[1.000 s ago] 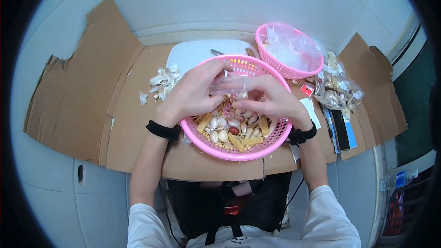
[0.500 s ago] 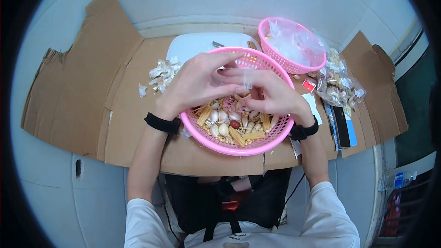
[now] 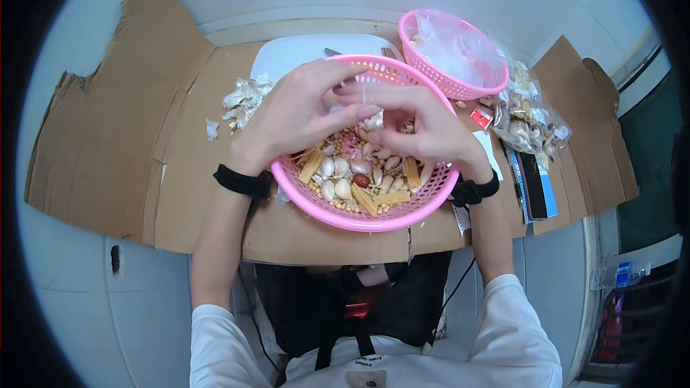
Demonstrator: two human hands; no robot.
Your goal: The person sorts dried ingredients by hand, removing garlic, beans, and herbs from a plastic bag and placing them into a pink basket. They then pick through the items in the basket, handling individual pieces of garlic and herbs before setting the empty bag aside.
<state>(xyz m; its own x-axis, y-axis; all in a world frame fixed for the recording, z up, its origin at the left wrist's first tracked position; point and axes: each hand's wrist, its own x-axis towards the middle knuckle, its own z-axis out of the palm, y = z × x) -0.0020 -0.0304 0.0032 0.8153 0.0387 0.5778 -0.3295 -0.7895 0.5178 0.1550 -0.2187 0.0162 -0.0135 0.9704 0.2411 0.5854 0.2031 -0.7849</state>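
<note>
Both hands are raised over a pink plastic basket (image 3: 338, 224). Between the fingertips is a small whitish piece that looks like a garlic clove (image 3: 371, 121), its papery skin partly showing. My left hand (image 3: 305, 104) presses its thumb against the clove from the left. From the right, my right hand (image 3: 424, 118) pinches it with thumb and fingers; the fingers of the two hands overlap. Below them in the basket lie peeled and unpeeled garlic cloves (image 3: 343, 188), a red date (image 3: 361, 180), tied yellowish bundles (image 3: 392, 198), peanuts and many soybeans.
White papery peelings (image 3: 244, 103) lie left of the basket on the cardboard (image 3: 194, 172). Behind is a white board (image 3: 287, 49) with a blade. At the back right stands another pink basket (image 3: 460, 88) holding plastic bags, beside packed food bags (image 3: 528, 126) and a blue-and-black box (image 3: 534, 190).
The view has shifted slightly, so everything sits a little higher. My fingers have turned somewhat, and the whitish clove between them now shows more plainly.
</note>
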